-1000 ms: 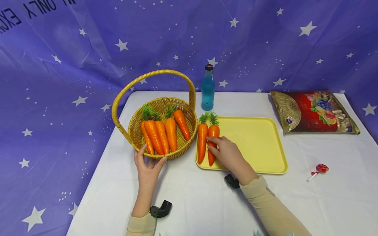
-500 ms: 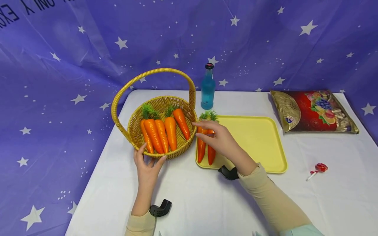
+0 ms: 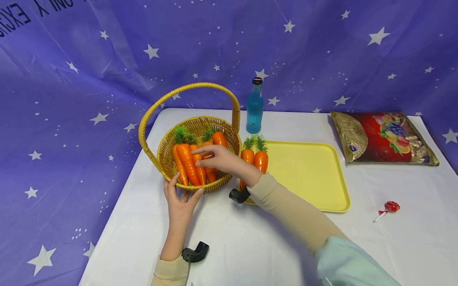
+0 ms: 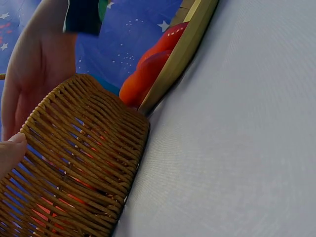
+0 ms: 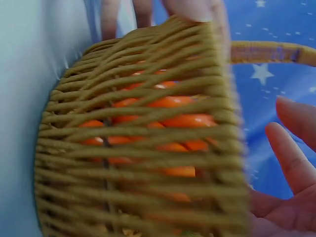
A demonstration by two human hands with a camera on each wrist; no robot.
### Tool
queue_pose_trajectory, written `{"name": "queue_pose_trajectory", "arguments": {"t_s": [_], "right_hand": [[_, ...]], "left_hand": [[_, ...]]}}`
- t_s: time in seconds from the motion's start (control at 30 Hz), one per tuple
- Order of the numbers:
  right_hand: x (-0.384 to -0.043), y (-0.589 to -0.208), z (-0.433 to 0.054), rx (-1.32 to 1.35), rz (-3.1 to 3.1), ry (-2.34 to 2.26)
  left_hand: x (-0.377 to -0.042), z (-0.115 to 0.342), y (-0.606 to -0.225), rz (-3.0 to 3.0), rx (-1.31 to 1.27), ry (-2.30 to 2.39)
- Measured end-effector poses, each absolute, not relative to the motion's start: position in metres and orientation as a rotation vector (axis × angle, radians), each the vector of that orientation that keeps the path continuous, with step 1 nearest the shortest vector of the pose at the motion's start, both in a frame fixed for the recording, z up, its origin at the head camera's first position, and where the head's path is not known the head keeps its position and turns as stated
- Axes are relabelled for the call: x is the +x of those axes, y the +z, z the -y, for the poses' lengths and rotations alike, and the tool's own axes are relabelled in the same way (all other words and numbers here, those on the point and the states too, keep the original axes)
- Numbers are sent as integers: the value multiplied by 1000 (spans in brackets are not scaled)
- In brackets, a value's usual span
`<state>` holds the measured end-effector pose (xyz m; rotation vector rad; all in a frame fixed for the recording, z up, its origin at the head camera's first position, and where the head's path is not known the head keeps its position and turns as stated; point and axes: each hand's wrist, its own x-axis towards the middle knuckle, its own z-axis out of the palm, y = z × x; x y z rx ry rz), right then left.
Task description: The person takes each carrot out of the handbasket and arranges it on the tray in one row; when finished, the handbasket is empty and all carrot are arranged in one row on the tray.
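Basket point(image 3: 223, 181) pinched at seven o'clock by left grip point(image 3: 180, 206); right grip point(image 3: 220, 158) parted, empty; carrot point(image 3: 201, 174) best taken mid-body.

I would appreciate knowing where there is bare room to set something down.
On the tray, the middle and right are bare, past two carrots along its left edge. The table is free between the large bag and lollipop, and between both sleeves. Crowded: the basket, holding other carrots, the left hand gripping it and the right hand over them.
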<state>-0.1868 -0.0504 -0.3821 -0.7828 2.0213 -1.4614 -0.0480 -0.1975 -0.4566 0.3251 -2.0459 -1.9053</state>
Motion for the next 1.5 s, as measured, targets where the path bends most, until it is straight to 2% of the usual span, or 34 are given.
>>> {"name": "queue_pose_trajectory", "arguments": {"t_s": [0.4, 0.67, 1.2, 1.5], "right_hand": [[-187, -398, 82, -723, -1857, -1460], [-185, -400, 97, -792, -1856, -1376], [-186, -401, 102, -1057, -1921, -1150], [-185, -389, 89, -1122, -2123, -1262]], "left_hand": [[-48, 192, -455, 2053, 310, -1871], [-49, 193, -455, 2045, 342, -1902], [-48, 193, -459, 2055, 303, -1830], [-48, 196, -458, 2068, 369, -1855]]}}
